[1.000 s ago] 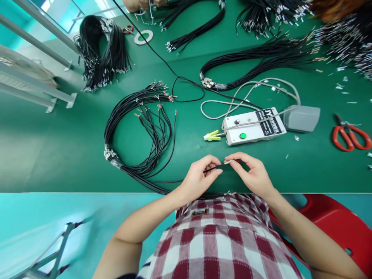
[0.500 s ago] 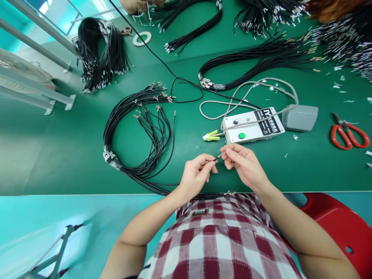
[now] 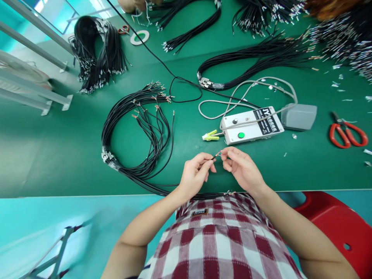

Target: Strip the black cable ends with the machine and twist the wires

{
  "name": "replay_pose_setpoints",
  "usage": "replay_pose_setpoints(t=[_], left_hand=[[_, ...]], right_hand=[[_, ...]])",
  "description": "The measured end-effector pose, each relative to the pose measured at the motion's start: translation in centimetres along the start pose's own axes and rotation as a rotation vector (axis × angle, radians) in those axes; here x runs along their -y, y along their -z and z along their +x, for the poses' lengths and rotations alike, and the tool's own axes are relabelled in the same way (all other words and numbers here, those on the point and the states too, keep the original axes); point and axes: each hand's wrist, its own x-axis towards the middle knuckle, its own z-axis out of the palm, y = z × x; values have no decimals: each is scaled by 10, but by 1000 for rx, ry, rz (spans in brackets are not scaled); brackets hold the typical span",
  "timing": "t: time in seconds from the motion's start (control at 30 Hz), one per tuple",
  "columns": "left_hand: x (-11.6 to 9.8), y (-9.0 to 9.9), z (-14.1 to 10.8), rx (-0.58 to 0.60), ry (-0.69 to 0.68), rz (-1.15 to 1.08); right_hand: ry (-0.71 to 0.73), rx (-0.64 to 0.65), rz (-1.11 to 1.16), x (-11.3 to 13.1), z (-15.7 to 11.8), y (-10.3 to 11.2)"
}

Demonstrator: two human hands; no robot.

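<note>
Between thumb and fingers, my left hand [image 3: 197, 170] pinches a black cable [image 3: 213, 158] close to its stripped end. Thin coloured wires stick out of that end toward the right. My right hand [image 3: 242, 166] is closed at the fingertips on these thin wires; exactly which strands it grips is too small to make out. Left of my hands, a looped bundle of black cables [image 3: 105, 131] lies on the green table, with stripped ends fanned out and connectors gathered at its lower left. Just beyond my fingers sits a white box [image 3: 247, 126] with a green button and a yellow-green clip [image 3: 211, 135].
A grey pedal [image 3: 299, 116] is beside the box, its grey cord looped behind. Red-handled cutters [image 3: 347, 131] lie at the right among scraps. More cable bundles [image 3: 99, 54] and a tape roll [image 3: 140, 37] are farther back. At the top edge, another person's hand [image 3: 128, 5] shows partly.
My right hand has shifted slightly down, and its fingers have moved a little on the thin wires. My left hand keeps its pinch on the cable. The whole view has drifted slightly.
</note>
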Motion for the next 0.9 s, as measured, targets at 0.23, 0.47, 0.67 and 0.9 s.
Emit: replay_pose_setpoints(t=[0.23,0.47,0.67,0.9], left_hand=[[1,-3,-1,4,8,-13],[9,-3,1,-1,48,-171],[10,-4,0,-4,62,-221],[14,0,1,-16,-12,-136]], right_hand=[[111,-43,-97,-7,3,-11],[190,-57,-133,-22,6,-18],[130,-103,-98,-25,6,-17],[151,-93,-186,-21,4,-13]])
